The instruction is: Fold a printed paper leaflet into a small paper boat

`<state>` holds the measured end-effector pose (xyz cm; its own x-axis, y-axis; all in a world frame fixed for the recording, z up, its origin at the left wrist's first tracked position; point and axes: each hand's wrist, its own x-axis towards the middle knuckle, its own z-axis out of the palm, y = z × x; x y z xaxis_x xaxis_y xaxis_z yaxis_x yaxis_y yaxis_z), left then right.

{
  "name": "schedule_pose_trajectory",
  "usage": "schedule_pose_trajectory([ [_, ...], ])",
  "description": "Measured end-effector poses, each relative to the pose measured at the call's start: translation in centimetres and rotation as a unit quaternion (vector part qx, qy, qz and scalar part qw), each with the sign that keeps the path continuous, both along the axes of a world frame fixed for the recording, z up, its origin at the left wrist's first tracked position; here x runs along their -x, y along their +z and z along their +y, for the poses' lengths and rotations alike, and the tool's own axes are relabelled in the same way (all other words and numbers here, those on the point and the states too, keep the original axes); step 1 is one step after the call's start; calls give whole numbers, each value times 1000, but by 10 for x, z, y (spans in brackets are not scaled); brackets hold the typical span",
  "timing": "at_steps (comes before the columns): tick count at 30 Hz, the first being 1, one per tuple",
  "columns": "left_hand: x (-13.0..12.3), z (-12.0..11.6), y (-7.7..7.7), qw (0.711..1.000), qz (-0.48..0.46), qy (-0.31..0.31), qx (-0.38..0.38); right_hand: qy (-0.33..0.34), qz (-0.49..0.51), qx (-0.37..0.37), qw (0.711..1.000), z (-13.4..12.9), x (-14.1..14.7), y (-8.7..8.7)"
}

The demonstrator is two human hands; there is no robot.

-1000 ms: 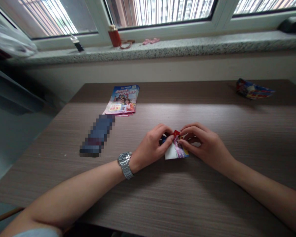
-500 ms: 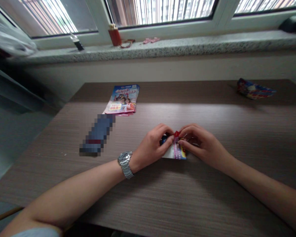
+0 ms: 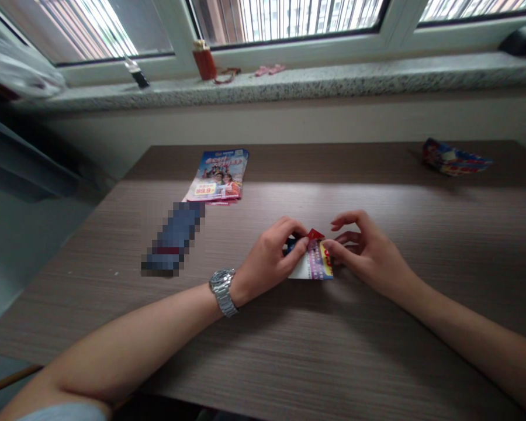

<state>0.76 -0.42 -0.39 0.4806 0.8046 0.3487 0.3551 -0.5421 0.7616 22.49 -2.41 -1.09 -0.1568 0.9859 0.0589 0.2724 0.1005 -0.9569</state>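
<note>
A small folded piece of printed paper (image 3: 318, 263), white, purple and yellow with a red pointed tip, is at the middle of the wooden table. My left hand (image 3: 280, 248), with a silver watch on the wrist, pinches it by its left part between thumb and fingers. At its right edge is my right hand (image 3: 355, 242), fingers apart and curved. The right thumb overlaps the paper's right side; whether it touches is unclear. Part of the paper is hidden behind the left fingers.
A stack of printed flyers (image 3: 221, 175) lies at the table's back left, with a pixelated dark object (image 3: 173, 240) in front. A folded colourful paper shape (image 3: 456, 159) stands at the back right. On the stone windowsill (image 3: 333, 85) are a red lighter-like item (image 3: 204, 61) and pink pieces (image 3: 269, 70).
My right hand has let go of the paper's upper part and opened, its index finger lifting up and right. More of the yellow side and red tip shows. My left hand keeps its hold.
</note>
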Motion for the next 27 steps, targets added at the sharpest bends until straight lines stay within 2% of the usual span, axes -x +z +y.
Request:
schedule_pose_trajectory([
  [6,-1,-3,1,999,-9,-1,-37,90,31,111,989,0,4,2],
  [11,-2,-7,2,999,12,-24,-45,76,54,105,990,0,6,2],
  [16,-2,-8,3,999,12,-41,-27,63,34,109,992,0,6,6],
  [22,-2,-7,0,999,2,-48,-26,110,45,160,980,-1,8,5],
  [27,0,-6,-2,997,14,-44,-65,116,35,125,985,2,5,2],
])
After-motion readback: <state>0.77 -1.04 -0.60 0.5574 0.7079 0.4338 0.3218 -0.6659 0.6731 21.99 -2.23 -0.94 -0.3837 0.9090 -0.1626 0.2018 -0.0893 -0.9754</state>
